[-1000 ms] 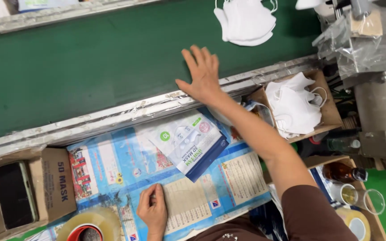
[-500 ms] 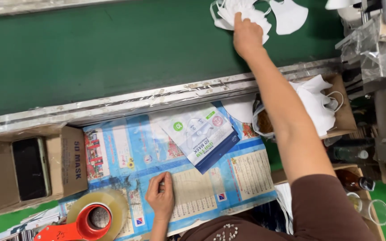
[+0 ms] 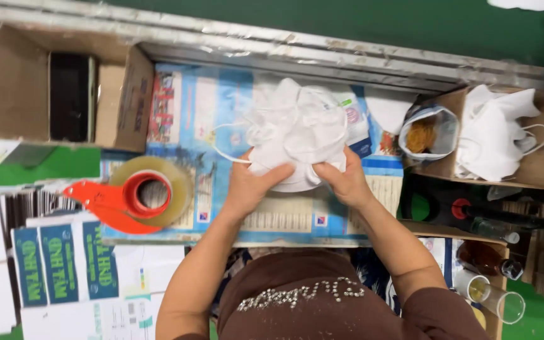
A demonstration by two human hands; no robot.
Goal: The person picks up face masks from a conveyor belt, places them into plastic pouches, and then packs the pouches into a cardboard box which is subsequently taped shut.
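A stack of white face masks [image 3: 297,132] with ear loops rests on the blue printed work surface [image 3: 190,101]. My left hand [image 3: 250,186] grips its lower left edge and my right hand [image 3: 344,182] grips its lower right edge. Both thumbs press on top of the stack. A white and blue packaging pouch [image 3: 355,123] lies partly hidden under the masks.
An orange tape dispenser with a clear tape roll [image 3: 140,198] lies to the left. A cardboard box [image 3: 20,88] holds black items at far left. Another box [image 3: 539,167] with white masks stands at right, next to a bag of rubber bands [image 3: 426,135]. The green conveyor belt [image 3: 347,22] runs along the top.
My right hand has pulled the masks off the green belt down onto the work surface. My left hand has left the printed sheet and joined it on the stack.
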